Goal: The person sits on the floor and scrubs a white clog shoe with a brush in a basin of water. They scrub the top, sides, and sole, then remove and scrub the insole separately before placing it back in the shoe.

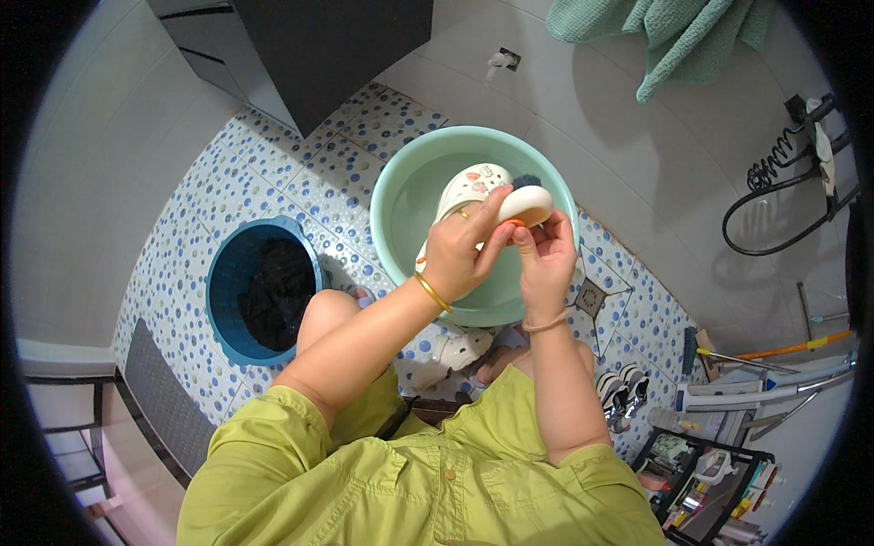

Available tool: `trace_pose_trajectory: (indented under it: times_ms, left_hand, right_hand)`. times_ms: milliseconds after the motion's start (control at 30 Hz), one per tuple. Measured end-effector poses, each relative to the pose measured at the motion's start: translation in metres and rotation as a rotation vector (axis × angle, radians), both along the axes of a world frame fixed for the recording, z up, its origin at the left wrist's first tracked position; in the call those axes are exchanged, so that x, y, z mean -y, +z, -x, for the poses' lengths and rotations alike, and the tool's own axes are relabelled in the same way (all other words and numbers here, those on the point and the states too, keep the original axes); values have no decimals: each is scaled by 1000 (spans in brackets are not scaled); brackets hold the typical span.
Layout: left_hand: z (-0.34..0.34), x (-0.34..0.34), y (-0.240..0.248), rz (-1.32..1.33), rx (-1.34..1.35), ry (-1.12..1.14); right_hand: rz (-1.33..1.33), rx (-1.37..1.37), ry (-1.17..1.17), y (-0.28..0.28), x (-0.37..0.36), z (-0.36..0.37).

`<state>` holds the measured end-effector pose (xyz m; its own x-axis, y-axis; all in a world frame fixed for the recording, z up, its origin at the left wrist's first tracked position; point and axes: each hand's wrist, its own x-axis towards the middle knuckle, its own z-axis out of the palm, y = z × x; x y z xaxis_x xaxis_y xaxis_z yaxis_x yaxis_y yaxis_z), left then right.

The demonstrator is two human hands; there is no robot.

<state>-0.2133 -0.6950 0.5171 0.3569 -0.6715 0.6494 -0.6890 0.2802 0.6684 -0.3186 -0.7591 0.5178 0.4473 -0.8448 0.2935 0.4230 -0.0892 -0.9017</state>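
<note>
Over a mint-green basin (pixel 382 214) of water, both my hands meet at a white scrub brush (pixel 526 207) with dark blue bristles. My left hand (pixel 458 247) is closed on the brush, with its fingers along the side. My right hand (pixel 548 259) pinches it from the other side, close to a small orange part (pixel 515 222). Behind my left hand lies a white clog (pixel 475 185) with perforations and small charms, its toe pointing away. My left hand hides much of the clog, so I cannot tell whether it touches it.
A blue bucket (pixel 221 300) with dark cloth stands left on the pebble-patterned floor. Another white clog (pixel 462 348) is below the basin. At right are a floor drain (pixel 590 297), striped shoes (pixel 623 393) and a rack of bottles (pixel 701 482). A dark cabinet (pixel 332 50) stands behind.
</note>
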Motion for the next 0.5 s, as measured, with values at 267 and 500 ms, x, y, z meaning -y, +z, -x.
trace_pose_trajectory:
  times_ms: [267, 500]
  left_hand:
    - [3, 5, -10, 8, -103, 98]
    - [9, -2, -13, -81, -152, 48]
  right_hand:
    - [8, -75, 74, 0, 1, -3]
    - [47, -115, -63, -11, -8, -5]
